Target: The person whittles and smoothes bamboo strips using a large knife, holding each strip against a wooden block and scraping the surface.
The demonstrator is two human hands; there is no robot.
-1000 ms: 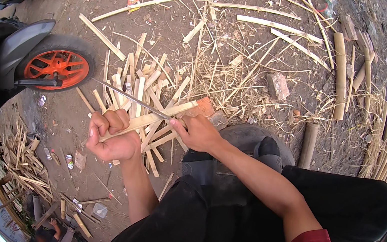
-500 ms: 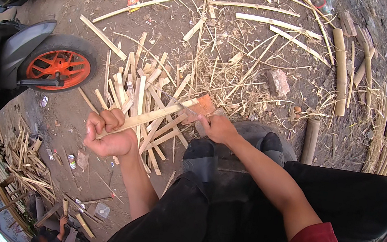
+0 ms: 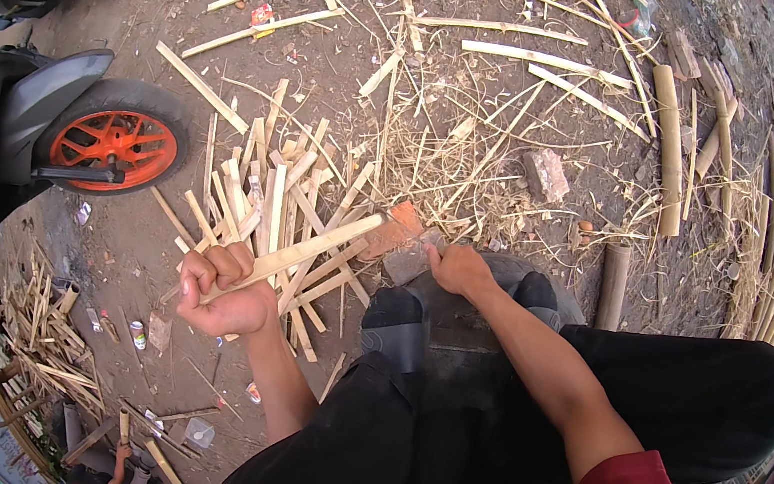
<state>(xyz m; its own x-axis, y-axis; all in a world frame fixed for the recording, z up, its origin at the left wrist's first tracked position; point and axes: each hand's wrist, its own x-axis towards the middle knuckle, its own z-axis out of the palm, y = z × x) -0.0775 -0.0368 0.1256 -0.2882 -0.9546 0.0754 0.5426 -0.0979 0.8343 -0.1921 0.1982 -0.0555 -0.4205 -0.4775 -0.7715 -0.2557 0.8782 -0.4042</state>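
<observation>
My left hand is closed round the lower end of a pale, flat bamboo strip, which slants up to the right. My right hand is closed on a knife, whose thin blade hardly shows against the ground by my fingertips. The strip's far end lies near an orange brick. A grey stone sits between that brick and my right hand. Under and beyond the strip spreads a loose heap of cut bamboo strips.
A motorcycle wheel with an orange rim stands at left. Longer bamboo pieces and shavings litter the ground ahead. A broken brick and bamboo poles lie to the right. Another person's arm shows at lower left.
My right hand has drawn back to the right, away from the strip's far end. My left hand has shifted slightly right and down with the strip.
</observation>
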